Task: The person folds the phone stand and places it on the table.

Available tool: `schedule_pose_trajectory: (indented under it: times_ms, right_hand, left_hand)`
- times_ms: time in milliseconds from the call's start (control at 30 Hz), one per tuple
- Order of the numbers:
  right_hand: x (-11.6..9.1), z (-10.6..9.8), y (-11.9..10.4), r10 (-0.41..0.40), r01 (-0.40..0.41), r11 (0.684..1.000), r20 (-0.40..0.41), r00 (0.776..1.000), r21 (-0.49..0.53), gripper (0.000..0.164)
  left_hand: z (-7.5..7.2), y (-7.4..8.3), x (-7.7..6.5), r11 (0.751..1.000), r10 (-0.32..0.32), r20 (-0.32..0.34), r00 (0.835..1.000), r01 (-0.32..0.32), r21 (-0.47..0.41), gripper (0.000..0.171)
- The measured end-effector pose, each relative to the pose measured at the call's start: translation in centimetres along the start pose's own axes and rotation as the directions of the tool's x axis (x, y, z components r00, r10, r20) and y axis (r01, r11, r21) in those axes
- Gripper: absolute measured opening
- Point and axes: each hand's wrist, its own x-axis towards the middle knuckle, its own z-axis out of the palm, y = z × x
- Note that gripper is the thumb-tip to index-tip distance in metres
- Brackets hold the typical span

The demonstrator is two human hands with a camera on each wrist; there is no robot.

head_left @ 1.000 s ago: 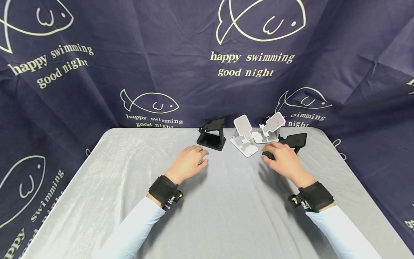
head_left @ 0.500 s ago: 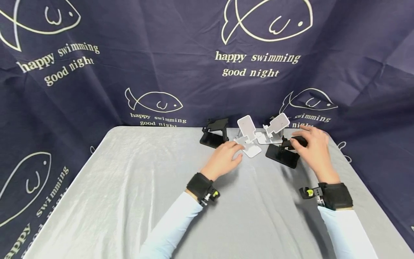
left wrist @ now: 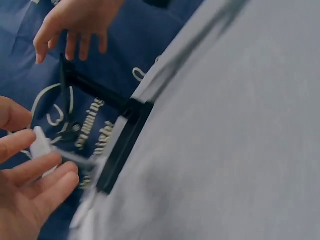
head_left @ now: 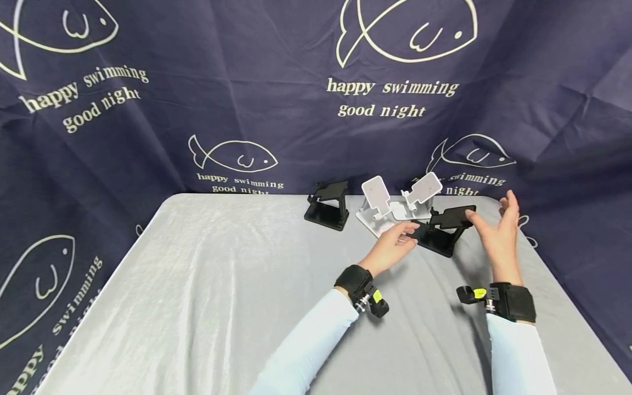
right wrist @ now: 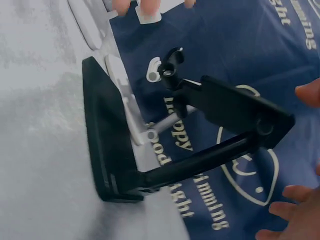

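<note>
A black foldable phone stand (head_left: 434,240) stands upright on the table at the right, its holder plate tilted above the base. My right hand (head_left: 500,241) is beside the plate's right edge, thumb and fingers spread. In the right wrist view a gap shows between this hand (right wrist: 302,215) and the black stand (right wrist: 107,135). My left hand (head_left: 390,249) is close to the left end of the base, fingers loosely bent and holding nothing; whether they touch it I cannot tell. The left wrist view shows the black stand (left wrist: 125,145) between my left hand (left wrist: 27,187) and right hand (left wrist: 82,25).
Two white phone stands, a nearer one (head_left: 376,193) and a farther one (head_left: 425,188), stand close behind my left hand. A second black phone stand (head_left: 323,214) is farther left along the back edge. Grey cloth covers the table (head_left: 237,285); a dark blue fish-print curtain (head_left: 296,66) hangs behind.
My left hand has moved right, from near the left black stand past the nearer white one. My right hand has moved right, from the right black stand's base to beside its plate.
</note>
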Motion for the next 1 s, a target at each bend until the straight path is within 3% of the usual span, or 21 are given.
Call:
schedule_pose_trajectory:
  times_ms: [67,133,267,367,400,500,700,867,1000]
  right_hand:
    - [0.1,0.3,0.4,0.051,-0.053,0.997,0.032,0.998,0.058,0.088]
    - [0.2,0.7,0.7,0.105,-0.112,0.99,0.081,0.991,0.084,0.09]
    - [0.1,1.3,1.2,0.186,-0.204,0.975,0.182,0.965,0.083,0.09]
    - [-0.1,1.6,1.5,0.202,-0.228,0.97,0.244,0.948,0.084,0.09]
    - [-0.2,1.7,1.6,0.2,-0.23,0.969,0.262,0.944,0.089,0.09]
    - [-0.5,2.0,1.9,0.157,-0.191,0.976,0.276,0.948,0.1,0.085]
    - [-1.4,2.9,2.3,0.038,-0.054,0.997,0.224,0.974,0.063,0.067]
    - [-1.9,2.8,2.0,0.044,-0.047,0.999,0.212,0.976,0.011,0.068]
    - [-2.1,2.3,1.0,0.06,-0.058,0.998,0.164,0.985,-0.018,0.06]
  left_hand:
    - [0.8,-0.1,0.6,0.991,-0.087,0.004,0.996,0.087,-0.099,0.047]
    - [1.5,-0.3,1.2,0.964,-0.17,0.017,0.985,0.17,-0.206,0.055]
    - [2.3,-0.4,2.2,0.85,-0.282,0.072,0.957,0.284,-0.443,0.069]
    - [2.6,-0.3,2.8,0.769,-0.319,0.128,0.939,0.335,-0.545,0.073]
    - [2.7,-0.2,3.0,0.752,-0.326,0.143,0.935,0.348,-0.561,0.074]
    - [3.0,0.1,3.4,0.708,-0.309,0.189,0.932,0.358,-0.609,0.073]
    - [3.6,0.7,3.2,0.641,-0.188,0.248,0.95,0.31,-0.702,0.062]
    - [3.5,0.7,2.7,0.545,-0.189,0.243,0.952,0.307,-0.78,0.055]
    - [3.1,0.9,2.2,0.502,-0.189,0.257,0.948,0.318,-0.804,0.052]
